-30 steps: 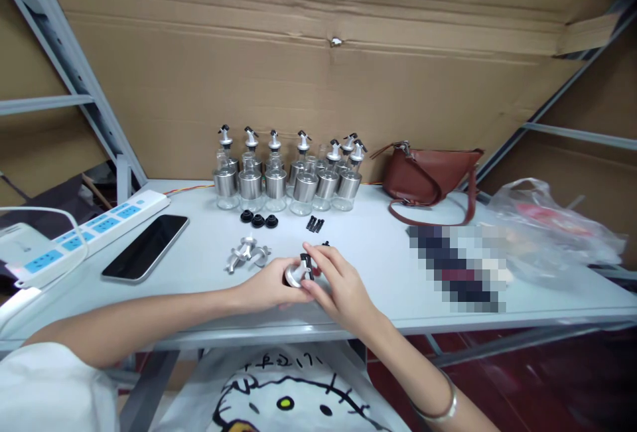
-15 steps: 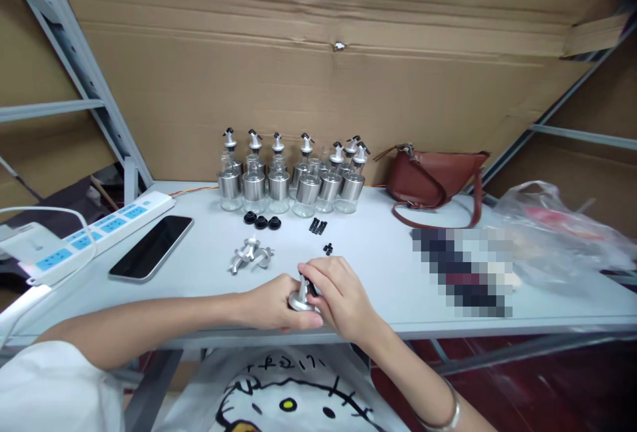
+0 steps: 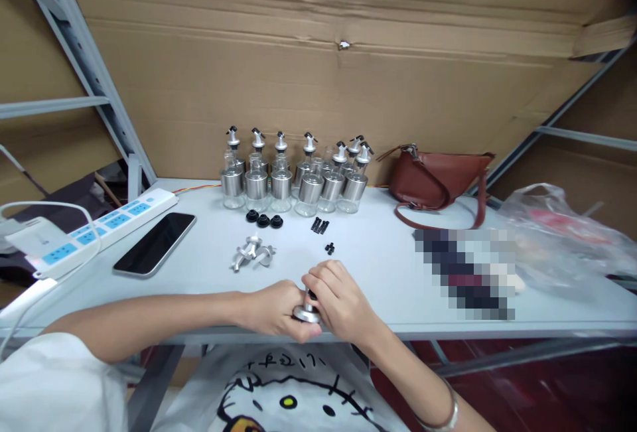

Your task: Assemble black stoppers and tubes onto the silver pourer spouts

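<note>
Near the table's front edge my left hand (image 3: 273,309) and my right hand (image 3: 339,298) meet around one silver pourer cap (image 3: 306,313) with a black part on top. Both hands are closed on it, the right fingers pinching its top. Beyond them lie loose silver pourer spouts (image 3: 251,253), three black rubber stoppers (image 3: 263,219), small black tubes (image 3: 319,225) and a tiny black piece (image 3: 329,247). Several glass bottles with steel collars and pourers (image 3: 296,180) stand in a group at the back.
A black phone (image 3: 155,244) and a white power strip (image 3: 94,229) lie at the left. At the back right is a brown leather bag (image 3: 438,178), with a clear plastic bag (image 3: 562,236) further right. Cardboard (image 3: 318,54) walls the back of the white table (image 3: 388,273).
Both hands have drawn the cap closer to the table's front edge and lowered it. The right fingers have closed down over its top.
</note>
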Motion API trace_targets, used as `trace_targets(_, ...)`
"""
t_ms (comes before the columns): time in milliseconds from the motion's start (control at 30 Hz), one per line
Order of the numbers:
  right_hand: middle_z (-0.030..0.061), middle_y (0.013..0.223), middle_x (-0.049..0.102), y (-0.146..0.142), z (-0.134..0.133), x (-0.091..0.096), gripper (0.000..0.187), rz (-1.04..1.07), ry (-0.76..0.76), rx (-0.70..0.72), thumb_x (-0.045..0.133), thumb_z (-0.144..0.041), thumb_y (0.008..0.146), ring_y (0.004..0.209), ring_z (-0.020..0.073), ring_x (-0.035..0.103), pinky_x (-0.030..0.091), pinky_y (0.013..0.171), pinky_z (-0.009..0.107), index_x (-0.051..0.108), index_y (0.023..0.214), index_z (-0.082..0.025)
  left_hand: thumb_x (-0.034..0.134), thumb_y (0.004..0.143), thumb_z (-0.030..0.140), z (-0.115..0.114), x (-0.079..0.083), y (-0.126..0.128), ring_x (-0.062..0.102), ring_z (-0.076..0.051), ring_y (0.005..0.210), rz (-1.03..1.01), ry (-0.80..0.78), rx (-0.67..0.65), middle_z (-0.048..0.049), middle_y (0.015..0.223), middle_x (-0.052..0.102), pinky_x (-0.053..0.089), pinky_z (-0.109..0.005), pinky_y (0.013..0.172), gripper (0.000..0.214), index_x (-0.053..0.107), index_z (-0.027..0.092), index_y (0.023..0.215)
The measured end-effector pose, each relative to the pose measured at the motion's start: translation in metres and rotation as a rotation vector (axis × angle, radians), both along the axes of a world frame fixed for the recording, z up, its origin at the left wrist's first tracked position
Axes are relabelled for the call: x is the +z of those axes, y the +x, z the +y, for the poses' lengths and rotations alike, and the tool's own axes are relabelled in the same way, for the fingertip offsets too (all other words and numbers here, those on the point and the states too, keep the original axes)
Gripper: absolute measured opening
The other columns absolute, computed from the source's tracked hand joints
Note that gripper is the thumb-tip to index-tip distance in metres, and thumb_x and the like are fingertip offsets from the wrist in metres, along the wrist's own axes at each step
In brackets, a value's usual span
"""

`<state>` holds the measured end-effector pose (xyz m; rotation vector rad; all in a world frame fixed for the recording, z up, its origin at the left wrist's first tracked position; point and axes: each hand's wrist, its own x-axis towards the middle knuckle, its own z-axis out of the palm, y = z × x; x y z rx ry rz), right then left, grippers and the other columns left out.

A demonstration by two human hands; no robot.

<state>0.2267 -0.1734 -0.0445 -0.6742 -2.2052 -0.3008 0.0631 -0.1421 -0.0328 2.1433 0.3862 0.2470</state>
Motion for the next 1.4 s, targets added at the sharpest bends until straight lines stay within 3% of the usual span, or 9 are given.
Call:
trace_targets(300, 0.0042, 0.059, 0.05, -0.002, -0.001, 0.002, 0.037, 0.008, -0.02, 0.016, 0.024, -0.022, 0.097, 0.056, 0.0162, 0.039, 0.035, 0.054, 0.03, 0.054, 0.077, -0.014, 0.05, 0.073, 0.027, -0.002, 0.0, -0.002, 0.027, -0.007, 0.048, 0.019, 0.063, -0.033, 0.0066, 0.05, 0.029, 0.025, -0.02, 0.046, 0.028, 0.03, 0.018, 0.056)
trace_targets(467, -0.0017, 0.054, 0.047, -0.001, -0.002, 0.001, 0.037, 0.37, -0.335, -0.014, 0.027, -0.019, 0.096, 0.047, 0.0102, 0.045, 0.038, 0.05, 0.023, 0.047, 0.066, -0.019, 0.054, 0.075, 0.03, 0.0, 0.002, -0.002, 0.031, -0.007, 0.051, -0.036, 0.066, -0.068, 0.0063, 0.055, 0.036, 0.028, -0.021, 0.049, 0.025, 0.036, 0.018, 0.063)
trace_targets(633, -0.0009, 0.064, 0.057, 0.004, 0.003, 0.01, 0.018, 0.395, -0.427, -0.155, 0.039, -0.023, 0.093, 0.054, 0.0112, 0.053, 0.043, 0.054, 0.022, 0.053, 0.083, -0.019, 0.049, 0.083, 0.036, 0.001, 0.001, -0.002, 0.039, -0.008, 0.047, -0.11, -0.271, 0.106, 0.0085, 0.053, 0.041, 0.032, -0.02, 0.048, 0.022, 0.033, 0.02, 0.079)
trace_targets(767, 0.0038, 0.08, 0.059, 0.017, 0.033, 0.04, 0.016, 0.288, -0.467, -0.19, 0.037, -0.021, 0.092, 0.071, 0.0143, 0.056, 0.044, 0.067, 0.025, 0.052, 0.088, -0.019, 0.049, 0.085, 0.033, -0.001, -0.002, 0.0, 0.047, -0.008, 0.046, -0.197, -0.469, 0.326, 0.0092, 0.055, 0.047, 0.036, -0.021, 0.05, 0.025, 0.027, 0.021, 0.085)
trace_targets(833, 0.0047, 0.085, 0.06, 0.029, 0.059, 0.055, 0.019, 0.157, -0.518, -0.118, 0.035, -0.02, 0.091, 0.075, 0.0149, 0.055, 0.043, 0.07, 0.028, 0.054, 0.09, -0.019, 0.049, 0.085, 0.031, -0.002, -0.002, 0.0, 0.05, -0.009, 0.048, -0.236, -0.492, 0.369, 0.0093, 0.056, 0.048, 0.038, -0.022, 0.052, 0.025, 0.027, 0.021, 0.084)
trace_targets(900, 0.0011, 0.077, 0.058, 0.042, 0.088, 0.062, 0.014, 0.031, -0.666, -0.083, 0.041, -0.022, 0.087, 0.066, 0.0134, 0.051, 0.042, 0.064, 0.026, 0.054, 0.093, -0.018, 0.051, 0.085, 0.028, -0.003, -0.001, 0.0, 0.053, -0.009, 0.053, -0.258, -0.499, 0.365, 0.0082, 0.058, 0.049, 0.04, -0.023, 0.057, 0.022, 0.03, 0.02, 0.085)
trace_targets(967, -0.0032, 0.065, 0.052, 0.057, 0.112, 0.061, 0.012, 0.018, -0.826, -0.102, 0.047, -0.024, 0.082, 0.059, 0.0115, 0.047, 0.039, 0.057, 0.023, 0.05, 0.091, -0.016, 0.052, 0.084, 0.024, -0.003, 0.0, 0.0, 0.055, -0.01, 0.06, -0.279, -0.514, 0.343, 0.0054, 0.066, 0.052, 0.043, -0.025, 0.063, 0.019, 0.035, 0.018, 0.088)
trace_targets(1133, -0.0024, 0.063, 0.053, 0.095, 0.138, 0.041, 0.012, -0.031, -0.963, -0.262, 0.048, -0.02, 0.074, 0.059, 0.011, 0.048, 0.039, 0.059, 0.024, 0.055, 0.081, -0.015, 0.056, 0.077, 0.017, -0.001, 0.0, 0.001, 0.059, -0.01, 0.069, -0.319, -0.558, 0.384, -0.0022, 0.095, 0.053, 0.046, -0.03, 0.073, 0.034, 0.045, 0.016, 0.108)
trace_targets(1400, -0.0017, 0.055, 0.058, 0.117, 0.143, 0.03, 0.012, -0.153, -1.039, -0.391, 0.061, -0.017, 0.062, 0.052, 0.012, 0.049, 0.038, 0.054, 0.024, 0.066, 0.073, -0.015, 0.052, 0.073, 0.012, 0.001, -0.001, 0.0, 0.054, -0.011, 0.066, -0.254, -0.474, 0.411, 0.0029, 0.075, 0.049, 0.041, -0.028, 0.07, 0.04, 0.048, 0.016, 0.112)
